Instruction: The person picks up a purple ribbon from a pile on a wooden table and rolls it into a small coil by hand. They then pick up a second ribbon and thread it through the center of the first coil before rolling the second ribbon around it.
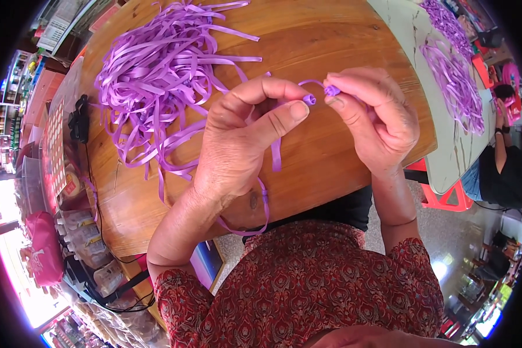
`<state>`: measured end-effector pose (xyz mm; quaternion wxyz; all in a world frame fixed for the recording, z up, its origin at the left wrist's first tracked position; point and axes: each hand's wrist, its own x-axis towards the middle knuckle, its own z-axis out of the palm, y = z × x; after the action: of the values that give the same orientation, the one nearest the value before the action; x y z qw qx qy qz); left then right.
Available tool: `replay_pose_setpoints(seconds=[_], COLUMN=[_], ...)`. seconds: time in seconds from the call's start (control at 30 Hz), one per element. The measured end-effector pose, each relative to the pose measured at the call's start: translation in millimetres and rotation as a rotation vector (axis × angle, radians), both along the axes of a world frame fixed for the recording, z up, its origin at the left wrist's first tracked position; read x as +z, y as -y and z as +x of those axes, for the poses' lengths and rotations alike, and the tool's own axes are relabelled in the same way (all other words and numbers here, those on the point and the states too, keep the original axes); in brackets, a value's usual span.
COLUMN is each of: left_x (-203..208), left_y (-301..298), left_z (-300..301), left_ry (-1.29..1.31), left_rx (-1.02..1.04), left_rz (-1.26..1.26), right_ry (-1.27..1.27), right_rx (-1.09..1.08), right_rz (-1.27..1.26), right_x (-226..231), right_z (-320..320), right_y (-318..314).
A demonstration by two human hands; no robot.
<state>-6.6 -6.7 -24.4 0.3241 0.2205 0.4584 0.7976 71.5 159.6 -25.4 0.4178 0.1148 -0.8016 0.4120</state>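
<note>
Your left hand [235,133] pinches a small, tightly coiled purple ribbon roll [310,100] over the brown wooden counter [330,43]; your right hand [384,119] pinches a matching purple coil [332,91] just beside it. Grip lightly so neither flattens. Farther: tangled pile of flat purple ribbons [156,75].

At one o'clock I see two small, tight purple knots [310,100], raised close together but apart, a thin strand [312,81] arching beside them; at ten, a tangled purple ribbon pile [156,87] sprawls across the counter [342,35].
</note>
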Motion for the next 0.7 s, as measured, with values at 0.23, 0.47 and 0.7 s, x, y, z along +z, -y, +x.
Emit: replay_pose_setpoints(seconds=[0.23,0.47,0.7], left_x=[-4.5,-8.3,-7.6], left_y=[-6.3,-7.5,-6.8], left_z=[0.8,-2.5,-4.1], left_ry=[-0.233,-0.584,-0.759], left_rx=[0.167,0.284,0.312], left_rz=[-0.061,-0.131,-0.204], right_ry=[-0.001,-0.018,-0.058], right_rx=[-0.026,-0.013,-0.026], right_rz=[0.04,0.054,0.121], right_x=[-3.4,-6.8,-10.3], right_z=[-1.9,-1.7,-1.4], right_y=[0.4,0.6,-0.3])
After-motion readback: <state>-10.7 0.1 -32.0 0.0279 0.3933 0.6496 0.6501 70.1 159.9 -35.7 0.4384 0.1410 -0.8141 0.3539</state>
